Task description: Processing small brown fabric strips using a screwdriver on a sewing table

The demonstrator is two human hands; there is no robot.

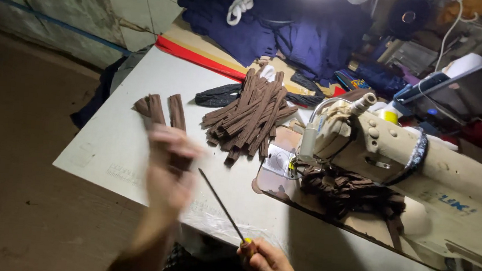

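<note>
Thin metal rod [221, 204] in right hand [269, 268], brown strip [177, 113] beyond left hand [169, 167].

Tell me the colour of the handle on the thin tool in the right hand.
Yellow with a red band, on the handle gripped by the right hand; head view.

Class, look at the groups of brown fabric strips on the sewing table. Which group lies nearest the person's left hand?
The small group of brown strips, just beyond the blurred left hand. The big pile lies further right, and the tangled heap sits under the sewing machine.
</note>
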